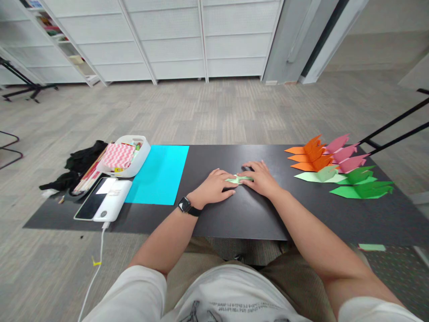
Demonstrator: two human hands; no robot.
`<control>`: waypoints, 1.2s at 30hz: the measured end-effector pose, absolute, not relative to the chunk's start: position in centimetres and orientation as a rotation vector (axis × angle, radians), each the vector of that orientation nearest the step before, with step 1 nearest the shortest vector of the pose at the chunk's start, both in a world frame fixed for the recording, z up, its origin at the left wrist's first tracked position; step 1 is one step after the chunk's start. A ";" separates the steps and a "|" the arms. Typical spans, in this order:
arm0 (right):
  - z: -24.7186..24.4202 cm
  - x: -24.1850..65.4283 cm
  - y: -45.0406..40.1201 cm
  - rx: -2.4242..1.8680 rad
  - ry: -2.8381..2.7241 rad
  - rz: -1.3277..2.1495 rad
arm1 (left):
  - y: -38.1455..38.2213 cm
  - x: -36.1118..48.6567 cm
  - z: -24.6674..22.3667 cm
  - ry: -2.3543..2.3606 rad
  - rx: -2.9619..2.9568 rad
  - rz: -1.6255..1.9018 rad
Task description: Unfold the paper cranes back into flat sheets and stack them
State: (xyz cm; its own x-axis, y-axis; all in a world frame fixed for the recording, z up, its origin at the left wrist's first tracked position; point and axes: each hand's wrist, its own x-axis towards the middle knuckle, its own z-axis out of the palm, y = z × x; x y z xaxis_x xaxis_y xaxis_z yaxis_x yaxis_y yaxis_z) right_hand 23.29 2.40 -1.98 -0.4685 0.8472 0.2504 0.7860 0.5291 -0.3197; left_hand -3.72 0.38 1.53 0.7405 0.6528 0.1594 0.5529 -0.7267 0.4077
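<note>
A small light green folded paper (238, 180) lies on the dark table in front of me. My left hand (217, 187) grips its left end, fingers laid over the paper and thumb near the table. At the other end, my right hand (260, 180) holds the paper between thumb and fingers, with the other fingers bent over the tabletop. Both hands cover the ends, so only the middle strip and a bit of the right part show. To the right stand several folded paper birds: orange (311, 154), pink (346, 154), pale green (323, 174) and bright green (363, 188).
A bright blue sheet (161, 174) lies left on the black table (217, 223). Beyond it are a white basket (139, 165) holding a pink zigzag-patterned item, a phone (92, 201), a white power bank (115, 201) with a cable, and black cloth (85, 158).
</note>
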 end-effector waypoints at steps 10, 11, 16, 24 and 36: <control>-2.0 23.7 2.6 -1.370 -2.390 0.242 | 0.2 -3.5 2.1 1.001 2.615 0.416; -2.0 23.7 2.7 -1.372 -2.389 0.247 | 0.2 -3.6 2.1 1.007 2.611 0.424; -2.2 23.7 2.8 -1.371 -2.374 0.255 | 0.5 -4.2 1.7 1.055 2.588 0.460; -2.2 23.7 2.7 -1.345 -2.364 0.285 | 1.5 -3.4 1.0 0.974 2.610 0.614; -1.4 23.4 2.3 -1.350 -2.371 0.343 | 1.8 -2.0 0.0 1.048 2.676 0.565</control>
